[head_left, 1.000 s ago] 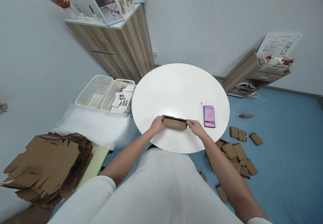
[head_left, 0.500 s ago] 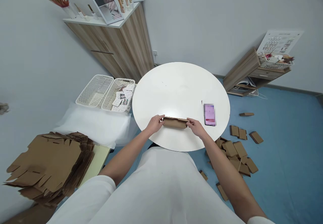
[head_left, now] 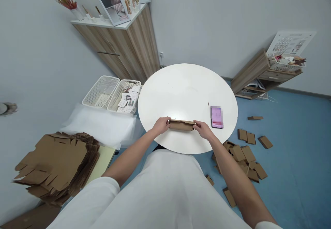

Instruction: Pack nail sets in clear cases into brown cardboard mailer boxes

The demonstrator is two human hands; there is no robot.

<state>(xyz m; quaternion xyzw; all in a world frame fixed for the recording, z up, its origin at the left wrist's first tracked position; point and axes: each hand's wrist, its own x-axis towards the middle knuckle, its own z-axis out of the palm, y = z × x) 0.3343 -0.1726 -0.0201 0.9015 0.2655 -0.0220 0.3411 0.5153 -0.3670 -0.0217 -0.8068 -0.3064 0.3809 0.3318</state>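
A brown cardboard box (head_left: 181,125), partly folded, rests near the front edge of the round white table (head_left: 186,87). Its long side faces me, and a narrow dark gap shows along the top edge. My left hand (head_left: 161,125) grips its left end with the thumb and fingers closed. At the right end, my right hand (head_left: 203,129) pinches the corner between thumb and fingers. To the right of that hand lies a phone (head_left: 216,117) with a blurred purple screen. The inside of the box is mostly hidden.
Flat cardboard blanks (head_left: 54,160) are stacked at the left, beside white plastic sheeting (head_left: 98,125). Two white baskets stand behind, one holding printed cards (head_left: 128,100). Folded boxes (head_left: 248,153) lie heaped on the blue floor at right. Cabinets (head_left: 139,36) stand along the wall.
The whole scene has shifted slightly to the right in view. Both hands keep hold of the box ends, and the box looks nearly the same.
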